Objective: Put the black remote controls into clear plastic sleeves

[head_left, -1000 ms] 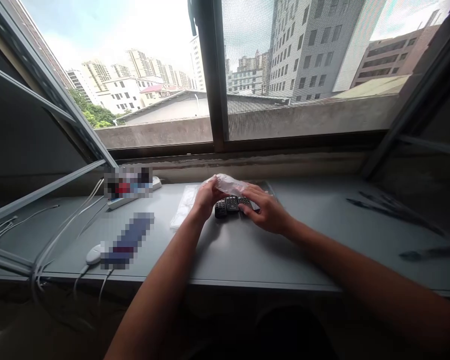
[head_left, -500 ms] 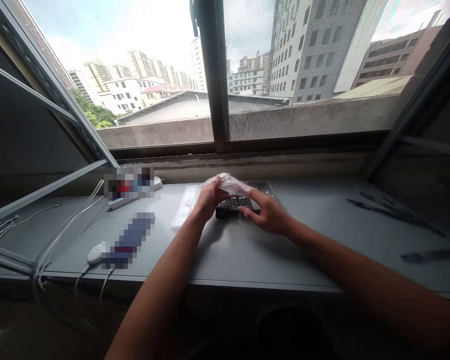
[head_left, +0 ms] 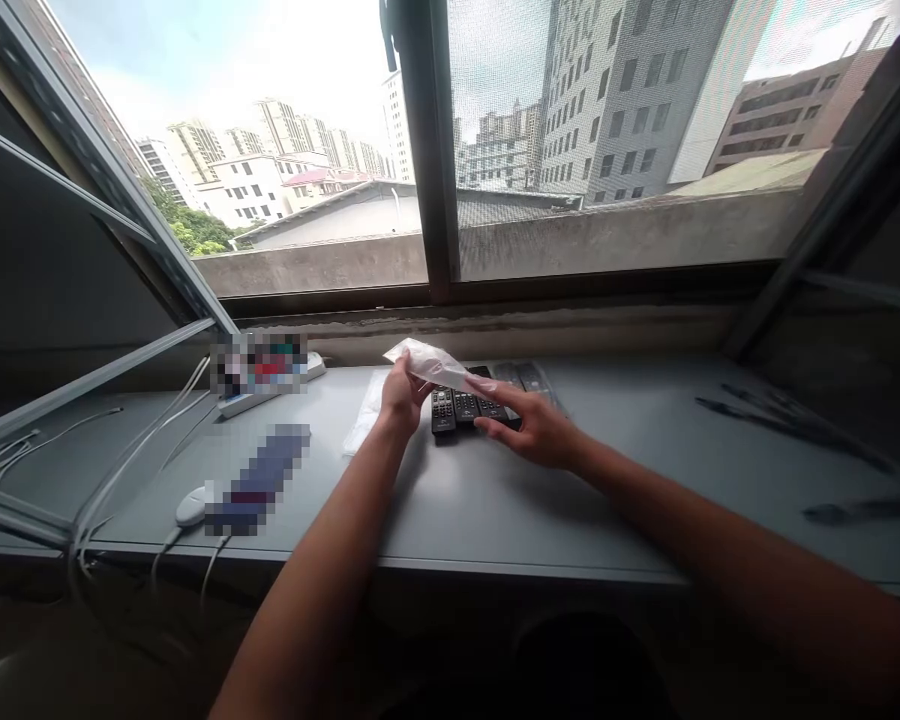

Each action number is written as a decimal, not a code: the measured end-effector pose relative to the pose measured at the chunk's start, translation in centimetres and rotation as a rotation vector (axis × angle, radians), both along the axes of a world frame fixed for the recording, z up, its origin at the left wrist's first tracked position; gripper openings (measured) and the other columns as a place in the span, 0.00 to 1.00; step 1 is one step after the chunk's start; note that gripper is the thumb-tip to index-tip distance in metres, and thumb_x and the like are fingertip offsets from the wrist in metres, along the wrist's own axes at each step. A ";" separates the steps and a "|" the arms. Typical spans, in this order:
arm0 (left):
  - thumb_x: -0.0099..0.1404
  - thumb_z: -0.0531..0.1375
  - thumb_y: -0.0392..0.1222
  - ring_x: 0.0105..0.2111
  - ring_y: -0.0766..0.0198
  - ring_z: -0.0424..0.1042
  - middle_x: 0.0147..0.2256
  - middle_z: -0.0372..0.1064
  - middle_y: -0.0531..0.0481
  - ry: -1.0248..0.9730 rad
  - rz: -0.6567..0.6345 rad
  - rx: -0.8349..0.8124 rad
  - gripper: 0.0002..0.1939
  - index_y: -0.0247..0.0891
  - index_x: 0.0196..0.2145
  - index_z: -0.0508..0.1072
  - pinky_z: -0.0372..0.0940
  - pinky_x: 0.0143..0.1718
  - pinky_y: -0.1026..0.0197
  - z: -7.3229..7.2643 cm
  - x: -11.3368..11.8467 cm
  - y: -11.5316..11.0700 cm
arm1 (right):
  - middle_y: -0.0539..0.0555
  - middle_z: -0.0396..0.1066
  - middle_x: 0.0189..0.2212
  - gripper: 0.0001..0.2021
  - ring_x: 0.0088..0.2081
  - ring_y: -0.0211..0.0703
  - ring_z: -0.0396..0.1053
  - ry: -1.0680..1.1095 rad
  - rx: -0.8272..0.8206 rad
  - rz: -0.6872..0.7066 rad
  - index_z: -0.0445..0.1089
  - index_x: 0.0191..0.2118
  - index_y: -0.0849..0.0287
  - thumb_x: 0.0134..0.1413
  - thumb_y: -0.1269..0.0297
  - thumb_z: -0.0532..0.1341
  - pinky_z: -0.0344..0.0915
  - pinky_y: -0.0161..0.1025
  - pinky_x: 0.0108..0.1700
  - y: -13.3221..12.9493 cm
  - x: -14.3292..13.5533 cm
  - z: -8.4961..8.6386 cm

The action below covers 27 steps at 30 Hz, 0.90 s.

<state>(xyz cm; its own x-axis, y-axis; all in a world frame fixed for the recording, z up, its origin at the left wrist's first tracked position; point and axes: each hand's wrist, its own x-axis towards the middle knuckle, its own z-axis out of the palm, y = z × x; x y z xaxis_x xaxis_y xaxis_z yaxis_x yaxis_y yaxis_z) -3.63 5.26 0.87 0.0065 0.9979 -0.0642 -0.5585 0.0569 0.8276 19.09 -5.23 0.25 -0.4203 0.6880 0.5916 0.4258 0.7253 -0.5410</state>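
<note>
Head-high view, forward and down

Bright daylight comes through the window [head_left: 615, 110], washing out the sky. Soft shadows and a pale sheen mark the table [head_left: 465, 510]; the picture's lower edge is very dark.

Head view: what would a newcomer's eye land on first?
Probably the bright window across the top, with buildings outside. Over the desk, a whitish plastic bag spans from the left hand to the right hand above black remotes. A blue pixelated patch stands out on the left.
</note>
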 end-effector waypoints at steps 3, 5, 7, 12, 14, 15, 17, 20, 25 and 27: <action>0.81 0.56 0.46 0.42 0.60 0.84 0.46 0.84 0.42 -0.056 0.114 -0.061 0.16 0.35 0.53 0.79 0.77 0.46 0.60 0.0 -0.6 0.7 | 0.55 0.72 0.70 0.29 0.73 0.59 0.67 -0.009 0.028 0.034 0.69 0.74 0.45 0.71 0.62 0.66 0.64 0.61 0.74 0.1 0.0 0.0; 0.81 0.56 0.46 0.41 0.61 0.84 0.44 0.84 0.43 -0.070 0.152 -0.069 0.15 0.35 0.51 0.79 0.77 0.45 0.61 0.0 -0.9 0.9 | 0.56 0.73 0.69 0.28 0.71 0.60 0.70 -0.011 0.035 0.029 0.70 0.73 0.45 0.71 0.61 0.67 0.66 0.61 0.73 0.1 0.0 0.1; 0.81 0.57 0.45 0.41 0.62 0.84 0.45 0.84 0.43 -0.073 0.162 -0.062 0.14 0.35 0.50 0.79 0.77 0.45 0.62 0.0 -1.0 1.0 | 0.56 0.73 0.69 0.30 0.69 0.60 0.72 -0.006 0.012 0.006 0.68 0.75 0.46 0.71 0.60 0.67 0.68 0.61 0.72 0.0 -0.1 0.2; 0.81 0.57 0.46 0.46 0.59 0.85 0.47 0.84 0.40 -0.074 0.177 -0.054 0.15 0.35 0.53 0.79 0.77 0.49 0.60 -0.4 -1.1 1.3 | 0.53 0.71 0.70 0.33 0.69 0.61 0.72 0.014 -0.075 -0.048 0.59 0.79 0.43 0.74 0.54 0.64 0.70 0.61 0.70 -0.2 0.0 0.3; 0.81 0.58 0.46 0.47 0.58 0.85 0.47 0.84 0.40 -0.090 0.203 -0.066 0.15 0.35 0.54 0.79 0.77 0.50 0.60 -0.6 -1.2 1.4 | 0.52 0.71 0.70 0.33 0.68 0.61 0.73 0.016 -0.073 -0.046 0.59 0.79 0.41 0.74 0.52 0.64 0.71 0.61 0.70 -0.2 0.0 0.3; 0.81 0.58 0.46 0.47 0.58 0.85 0.47 0.84 0.40 -0.097 0.216 -0.075 0.15 0.35 0.54 0.79 0.78 0.50 0.60 -0.6 -1.2 1.5 | 0.52 0.72 0.70 0.32 0.68 0.61 0.74 0.015 -0.071 -0.046 0.60 0.78 0.41 0.74 0.52 0.64 0.71 0.61 0.70 -0.2 0.0 0.3; 0.81 0.58 0.46 0.46 0.58 0.85 0.46 0.84 0.40 -0.101 0.240 -0.093 0.15 0.35 0.54 0.79 0.78 0.49 0.60 -0.5 -1.2 1.5 | 0.53 0.72 0.69 0.31 0.69 0.60 0.73 0.007 -0.072 -0.046 0.62 0.78 0.42 0.74 0.51 0.64 0.70 0.61 0.70 -0.2 0.0 0.3; 0.81 0.58 0.47 0.46 0.58 0.85 0.45 0.84 0.41 -0.097 0.264 -0.109 0.15 0.36 0.54 0.79 0.78 0.48 0.61 -0.4 -1.2 1.5 | 0.53 0.72 0.70 0.29 0.71 0.59 0.69 0.001 -0.076 -0.036 0.66 0.76 0.44 0.74 0.50 0.64 0.66 0.60 0.73 -0.1 0.0 0.2; 0.82 0.54 0.47 0.48 0.57 0.84 0.47 0.84 0.39 -0.081 0.215 -0.079 0.17 0.35 0.51 0.80 0.78 0.49 0.59 -0.2 -1.2 1.1 | 0.54 0.74 0.68 0.29 0.69 0.61 0.72 0.019 -0.101 -0.021 0.70 0.73 0.47 0.72 0.49 0.66 0.69 0.57 0.71 0.1 0.0 0.2; 0.82 0.54 0.47 0.48 0.56 0.84 0.47 0.84 0.38 -0.072 0.181 -0.066 0.18 0.35 0.51 0.80 0.78 0.49 0.58 0.0 -1.1 0.9 | 0.52 0.74 0.68 0.30 0.68 0.61 0.73 0.025 -0.120 -0.020 0.68 0.75 0.47 0.72 0.49 0.66 0.71 0.57 0.70 0.1 0.1 0.1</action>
